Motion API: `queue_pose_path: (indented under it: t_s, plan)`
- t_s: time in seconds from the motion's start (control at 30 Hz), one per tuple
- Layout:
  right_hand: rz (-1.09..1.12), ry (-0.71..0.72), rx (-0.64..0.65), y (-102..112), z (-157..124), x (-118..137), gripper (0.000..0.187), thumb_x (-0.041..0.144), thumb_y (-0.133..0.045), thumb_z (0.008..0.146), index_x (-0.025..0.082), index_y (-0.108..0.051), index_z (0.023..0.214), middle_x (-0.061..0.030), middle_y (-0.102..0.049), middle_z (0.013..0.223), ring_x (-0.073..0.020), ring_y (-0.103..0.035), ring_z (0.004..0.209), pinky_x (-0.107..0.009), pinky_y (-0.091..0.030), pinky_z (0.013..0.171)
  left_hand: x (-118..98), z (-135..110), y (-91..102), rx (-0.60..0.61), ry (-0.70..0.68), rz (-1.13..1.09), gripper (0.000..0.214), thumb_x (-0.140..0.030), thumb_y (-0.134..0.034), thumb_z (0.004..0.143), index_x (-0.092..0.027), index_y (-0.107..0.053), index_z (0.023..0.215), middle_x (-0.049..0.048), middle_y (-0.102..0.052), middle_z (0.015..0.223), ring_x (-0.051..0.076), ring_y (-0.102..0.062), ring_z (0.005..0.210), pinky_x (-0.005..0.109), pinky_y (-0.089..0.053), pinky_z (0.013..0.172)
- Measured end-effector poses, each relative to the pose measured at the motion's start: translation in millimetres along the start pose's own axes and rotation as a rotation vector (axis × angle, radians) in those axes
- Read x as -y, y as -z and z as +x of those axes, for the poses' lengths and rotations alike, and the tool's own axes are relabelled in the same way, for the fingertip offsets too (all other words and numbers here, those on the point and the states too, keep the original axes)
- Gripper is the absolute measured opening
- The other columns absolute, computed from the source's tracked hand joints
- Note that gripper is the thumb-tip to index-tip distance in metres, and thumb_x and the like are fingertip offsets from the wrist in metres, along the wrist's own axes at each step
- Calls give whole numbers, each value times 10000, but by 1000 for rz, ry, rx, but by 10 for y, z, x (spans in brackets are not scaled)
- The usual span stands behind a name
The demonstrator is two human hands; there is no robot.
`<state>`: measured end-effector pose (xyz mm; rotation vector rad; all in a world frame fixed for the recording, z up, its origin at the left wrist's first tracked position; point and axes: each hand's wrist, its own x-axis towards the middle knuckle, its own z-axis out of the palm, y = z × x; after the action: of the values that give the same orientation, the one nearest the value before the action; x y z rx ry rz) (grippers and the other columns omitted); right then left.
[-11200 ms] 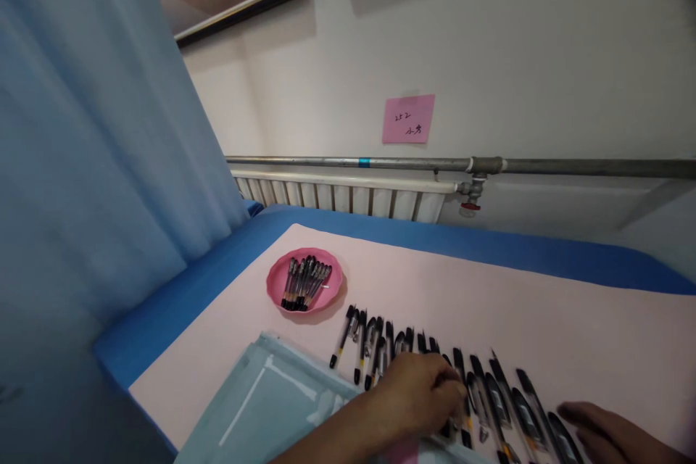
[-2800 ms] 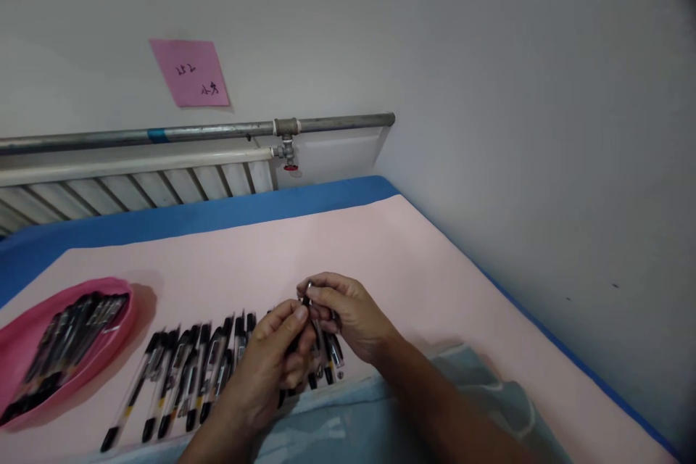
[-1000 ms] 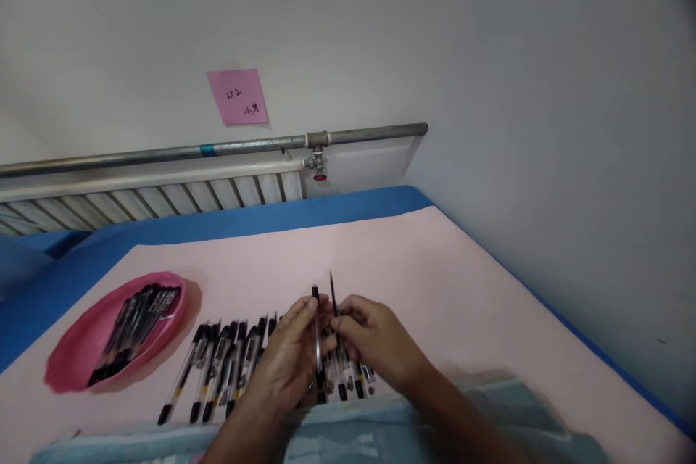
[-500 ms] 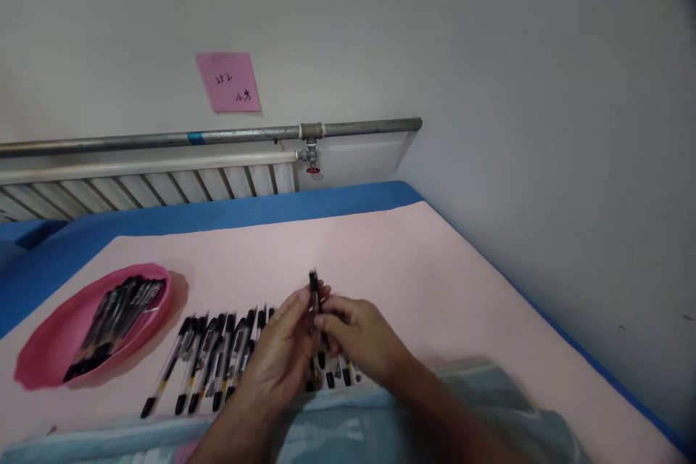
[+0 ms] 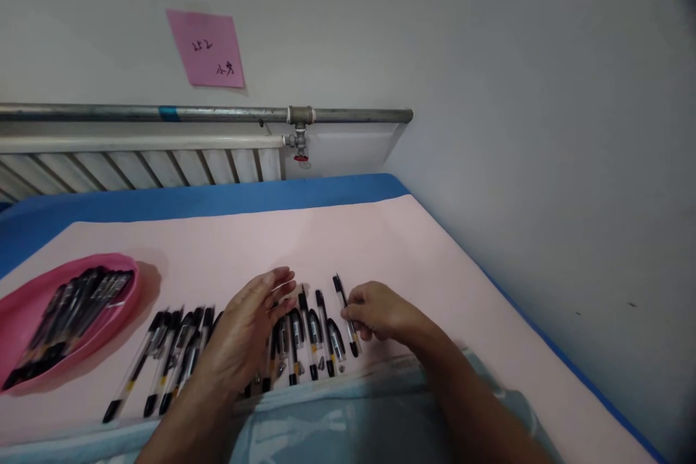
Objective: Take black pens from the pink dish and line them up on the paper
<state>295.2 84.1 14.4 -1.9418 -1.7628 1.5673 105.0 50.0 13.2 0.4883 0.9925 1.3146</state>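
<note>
A row of black gel pens (image 5: 304, 330) lies on a pink sheet (image 5: 348, 239) in front of me. My left hand (image 5: 247, 330) hovers flat over the middle of the row, fingers stretched out and holding nothing. My right hand (image 5: 378, 312) pinches the rightmost pen (image 5: 344, 308) at the end of the row, its tip pointing away from me and its lower part down among the others. More black pens (image 5: 70, 322) fill a pink dish (image 5: 22, 312) at the far left.
A blue mattress edge (image 5: 217, 199) borders the pink sheet. Behind it run a radiator (image 5: 135, 163) and a metal pipe (image 5: 217, 114) with a red valve (image 5: 301, 157). A pink note (image 5: 206, 49) is stuck on the wall. Pale blue-green cloth (image 5: 337, 428) lies nearest me.
Both hands held one pen upright between them half a second ago. They have come apart: the left hand has opened over the row, and the right has brought the pen down at the row's right end.
</note>
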Motion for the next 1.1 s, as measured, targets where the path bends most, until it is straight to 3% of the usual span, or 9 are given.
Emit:
queue_pose_path:
  t_s: [0.3, 0.5, 0.97, 1.1]
  plan:
    - [-63, 50, 26, -49, -17, -30, 187, 193, -479, 759, 153, -476, 576, -7, -574, 533, -73, -498, 369, -162, -340, 363, -13, -9, 8, 18, 4, 45, 250, -320, -645, 709, -129, -644, 872, 98, -622, 1008, 228, -575, 939, 374, -462, 823]
    - [-103, 91, -101, -32, 47, -28, 122, 142, -468, 741, 139, -504, 624, -35, -605, 604, -80, -544, 409, -153, -375, 391, -7, 6, 28, 22, 5, 53, 232, -315, -643, 712, -128, -645, 849, 86, -625, 959, 214, -584, 900, 335, -481, 768]
    - [-193, 205, 43, -65, -61, -96, 136, 194, -411, 751, 141, -518, 688, -50, -634, 662, -90, -565, 405, -149, -361, 382, -13, 10, 25, 5, 26, 81, 230, -308, -656, 697, -130, -647, 842, 78, -638, 927, 203, -602, 857, 316, -486, 724]
    - [-240, 209, -5, -10, -103, -78, 139, 196, -396, 752, 148, -498, 670, -54, -629, 649, -100, -563, 404, -159, -354, 368, -19, 6, 23, -13, 29, 79, 230, -292, -666, 686, -123, -648, 842, 85, -641, 912, 202, -608, 844, 312, -491, 713]
